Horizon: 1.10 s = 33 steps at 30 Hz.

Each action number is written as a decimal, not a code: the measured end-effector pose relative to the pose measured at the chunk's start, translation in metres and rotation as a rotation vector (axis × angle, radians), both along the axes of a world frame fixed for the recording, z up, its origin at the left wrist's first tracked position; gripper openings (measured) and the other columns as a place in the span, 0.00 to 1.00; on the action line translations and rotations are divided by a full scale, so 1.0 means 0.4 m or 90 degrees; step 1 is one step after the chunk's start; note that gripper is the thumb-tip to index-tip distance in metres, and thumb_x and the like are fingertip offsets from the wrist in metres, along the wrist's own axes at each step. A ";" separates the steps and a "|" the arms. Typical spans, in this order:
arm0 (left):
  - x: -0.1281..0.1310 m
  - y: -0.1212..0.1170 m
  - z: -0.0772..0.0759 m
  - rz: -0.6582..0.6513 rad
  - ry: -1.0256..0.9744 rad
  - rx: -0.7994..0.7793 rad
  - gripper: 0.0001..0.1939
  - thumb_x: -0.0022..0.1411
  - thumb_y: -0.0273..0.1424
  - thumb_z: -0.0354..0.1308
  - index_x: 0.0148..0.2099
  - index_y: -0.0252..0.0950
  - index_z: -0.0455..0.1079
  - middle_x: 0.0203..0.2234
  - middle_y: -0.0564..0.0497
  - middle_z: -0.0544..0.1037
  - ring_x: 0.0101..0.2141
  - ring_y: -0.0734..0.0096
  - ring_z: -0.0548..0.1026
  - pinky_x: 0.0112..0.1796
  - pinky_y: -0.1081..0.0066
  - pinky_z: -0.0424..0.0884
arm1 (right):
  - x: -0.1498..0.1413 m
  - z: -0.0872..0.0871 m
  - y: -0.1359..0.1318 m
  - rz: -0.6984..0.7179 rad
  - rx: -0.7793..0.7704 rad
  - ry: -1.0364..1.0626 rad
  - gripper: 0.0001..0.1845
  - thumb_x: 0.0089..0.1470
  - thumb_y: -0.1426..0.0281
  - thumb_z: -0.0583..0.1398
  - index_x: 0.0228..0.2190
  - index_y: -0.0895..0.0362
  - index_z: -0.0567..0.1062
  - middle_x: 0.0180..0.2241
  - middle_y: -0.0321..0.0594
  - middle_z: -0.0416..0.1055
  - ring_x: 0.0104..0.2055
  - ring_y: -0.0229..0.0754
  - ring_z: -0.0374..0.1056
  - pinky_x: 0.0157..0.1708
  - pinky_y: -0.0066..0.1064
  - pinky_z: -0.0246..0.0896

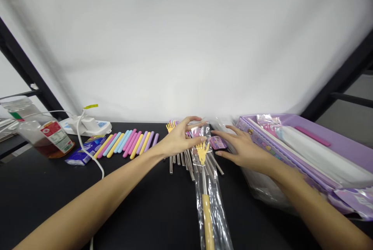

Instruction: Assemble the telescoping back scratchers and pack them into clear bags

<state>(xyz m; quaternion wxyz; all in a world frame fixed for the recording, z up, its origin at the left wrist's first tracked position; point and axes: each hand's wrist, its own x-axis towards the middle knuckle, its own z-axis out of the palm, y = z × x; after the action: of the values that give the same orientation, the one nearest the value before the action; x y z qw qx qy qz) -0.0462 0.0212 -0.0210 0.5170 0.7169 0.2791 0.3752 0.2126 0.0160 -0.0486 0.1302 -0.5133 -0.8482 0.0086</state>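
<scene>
A yellow back scratcher [207, 215] with a hand-shaped head and metal shaft lies inside a clear plastic sleeve [221, 226] on the black table. My left hand [180, 135] holds the sleeve's top end, thumb lying across its front just above the scratcher's head. To the right, my right hand [241, 147] is open, fingers spread, beside a small pink and purple card [218, 142]; it holds nothing. Behind and under the sleeve lie several metal-shafted back scratchers [170, 166], partly covered by my left hand and the sleeve.
Left of centre runs a row of pastel handles [136, 144]. Farther left are a blue packet [84, 153], a white power strip [99, 126] with a trailing cable [87, 152], and a bottle of brown liquid [43, 135]. A purple box [344, 153] stands at right, near clear plastic bags [262, 188].
</scene>
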 end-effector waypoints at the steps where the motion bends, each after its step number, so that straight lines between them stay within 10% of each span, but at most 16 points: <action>1: 0.002 -0.001 -0.006 -0.010 0.008 -0.007 0.29 0.60 0.36 0.64 0.60 0.41 0.58 0.63 0.36 0.63 0.25 0.84 0.69 0.28 0.72 0.71 | -0.001 -0.005 0.000 0.001 -0.005 -0.015 0.36 0.58 0.52 0.57 0.65 0.46 0.59 0.65 0.43 0.59 0.71 0.63 0.39 0.62 0.62 0.46; 16: 0.007 0.004 -0.052 -0.001 0.057 -0.003 0.36 0.57 0.38 0.66 0.64 0.42 0.56 0.48 0.40 0.72 0.35 0.68 0.76 0.34 0.65 0.75 | -0.001 -0.026 0.017 0.015 0.041 -0.013 0.28 0.61 0.65 0.54 0.62 0.44 0.63 0.62 0.41 0.66 0.68 0.63 0.47 0.59 0.62 0.49; 33: 0.008 -0.001 -0.052 -0.025 0.052 -0.019 0.37 0.58 0.36 0.65 0.65 0.41 0.54 0.51 0.36 0.72 0.28 0.74 0.74 0.28 0.70 0.73 | -0.012 0.009 0.001 -0.006 0.082 -0.037 0.22 0.61 0.68 0.54 0.56 0.46 0.72 0.56 0.49 0.70 0.67 0.61 0.51 0.58 0.58 0.54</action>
<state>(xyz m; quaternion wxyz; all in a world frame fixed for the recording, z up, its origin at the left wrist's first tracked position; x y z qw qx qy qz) -0.0429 0.0207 -0.0418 0.5233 0.7292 0.2912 0.3311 0.2080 0.0163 -0.0450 0.1384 -0.5081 -0.8479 -0.0615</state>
